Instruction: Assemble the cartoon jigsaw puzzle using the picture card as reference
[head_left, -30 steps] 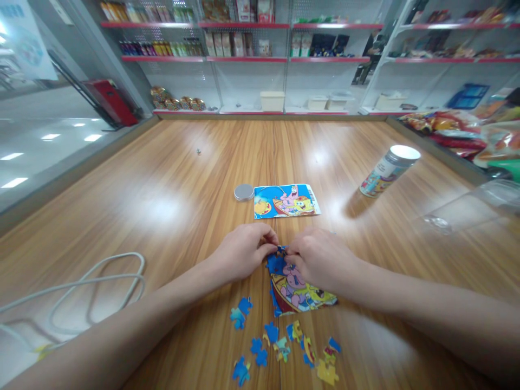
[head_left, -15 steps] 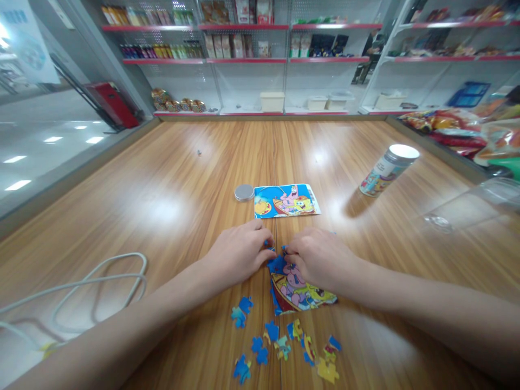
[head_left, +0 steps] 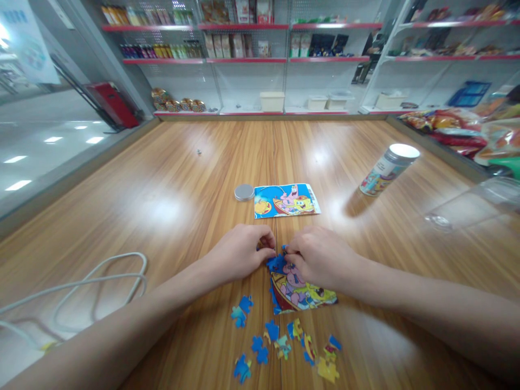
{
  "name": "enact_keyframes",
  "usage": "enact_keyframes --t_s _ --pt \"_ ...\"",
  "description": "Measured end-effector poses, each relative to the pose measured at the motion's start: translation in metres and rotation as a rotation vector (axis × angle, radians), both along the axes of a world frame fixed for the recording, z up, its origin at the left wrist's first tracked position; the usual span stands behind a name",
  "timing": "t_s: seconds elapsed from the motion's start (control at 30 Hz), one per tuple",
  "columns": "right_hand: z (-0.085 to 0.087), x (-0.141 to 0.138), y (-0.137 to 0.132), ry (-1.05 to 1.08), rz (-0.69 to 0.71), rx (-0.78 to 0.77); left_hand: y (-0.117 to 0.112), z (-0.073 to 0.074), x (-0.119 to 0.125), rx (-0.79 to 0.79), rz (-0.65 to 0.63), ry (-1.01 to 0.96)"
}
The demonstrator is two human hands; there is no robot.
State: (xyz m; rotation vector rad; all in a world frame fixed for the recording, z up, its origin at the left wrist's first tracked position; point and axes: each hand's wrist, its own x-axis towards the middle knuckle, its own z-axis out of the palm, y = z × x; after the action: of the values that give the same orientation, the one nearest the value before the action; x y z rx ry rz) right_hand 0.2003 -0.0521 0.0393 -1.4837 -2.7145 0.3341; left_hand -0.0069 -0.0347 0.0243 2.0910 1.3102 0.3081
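Note:
A partly joined cartoon jigsaw puzzle [head_left: 298, 290] lies on the wooden table [head_left: 162, 200] in front of me. My left hand [head_left: 241, 252] is curled at the puzzle's upper left corner, its fingertips pinched on a small blue puzzle piece [head_left: 260, 247]. Beside it, my right hand [head_left: 319, 254] rests with bent fingers on the puzzle's top edge and covers that part. Several loose puzzle pieces [head_left: 284, 346] lie scattered nearer to me. Farther away lies a printed reference picture [head_left: 286, 200] of the same cartoon.
A round metal lid [head_left: 244, 192] lies left of the picture. A cylindrical can [head_left: 388, 169] stands at the right, and a clear plastic bag [head_left: 471, 208] lies beyond it. A white cable [head_left: 97, 281] loops at the left. Snack bags and stocked shelves surround the table.
My left hand's fingers have shifted slightly at the puzzle's top left corner, curling in on the blue piece. My right hand has hardly moved.

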Motion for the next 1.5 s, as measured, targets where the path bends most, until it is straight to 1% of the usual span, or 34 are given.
enact_keyframes --t_s 0.1,0.2,0.37,0.47,0.53,0.63,0.77,0.9,1.07,1.13,1.23,1.27,1.3,1.37,1.4,1.5 --pt "-0.001 -0.003 -0.003 0.015 -0.03 0.012 0.0 -0.001 0.001 -0.012 -0.015 -0.019" --pt "-0.002 -0.003 -0.004 0.007 -0.04 0.033 0.0 -0.001 0.001 0.008 -0.03 -0.03" --pt "-0.003 -0.001 -0.002 0.055 -0.073 0.005 -0.001 -0.002 -0.001 0.012 -0.046 -0.036" --pt "-0.003 -0.005 -0.002 0.042 -0.099 0.028 0.0 -0.003 -0.001 0.019 -0.048 -0.05" --pt "-0.003 -0.008 -0.003 0.027 -0.093 0.038 0.0 -0.003 -0.001 0.027 -0.057 -0.054" --pt "-0.003 -0.011 -0.003 0.018 -0.099 0.018 -0.001 -0.001 -0.001 0.028 -0.062 -0.05" --pt "-0.001 -0.01 -0.002 0.012 -0.096 0.006 -0.001 0.001 0.0 0.003 -0.039 -0.086" --pt "0.0 -0.008 -0.001 0.007 -0.091 0.011 0.001 0.0 0.001 -0.018 -0.001 -0.128" --pt "-0.003 -0.007 0.0 0.031 -0.083 0.019 0.002 -0.002 0.001 -0.013 0.013 -0.148" --pt "-0.004 -0.007 0.001 0.045 -0.085 -0.002 0.0 0.003 0.002 0.033 -0.044 -0.152" --pt "-0.005 -0.006 0.003 0.059 -0.084 -0.022 -0.002 0.014 0.002 0.143 -0.196 -0.159" --pt "-0.005 -0.006 0.003 0.066 -0.08 -0.024 -0.002 0.016 0.001 0.168 -0.215 -0.17" --pt "-0.005 -0.006 0.003 0.075 -0.077 -0.025 0.0 0.017 -0.001 0.185 -0.205 -0.176" --pt "-0.005 -0.007 0.003 0.089 -0.073 -0.024 0.006 0.014 -0.006 0.207 -0.123 -0.163" --pt "-0.004 -0.007 0.003 0.088 -0.075 -0.023 0.01 0.011 -0.009 0.219 -0.071 -0.139" --pt "-0.003 -0.007 0.001 0.071 -0.087 -0.015 0.023 -0.004 -0.017 0.222 -0.008 -0.078"
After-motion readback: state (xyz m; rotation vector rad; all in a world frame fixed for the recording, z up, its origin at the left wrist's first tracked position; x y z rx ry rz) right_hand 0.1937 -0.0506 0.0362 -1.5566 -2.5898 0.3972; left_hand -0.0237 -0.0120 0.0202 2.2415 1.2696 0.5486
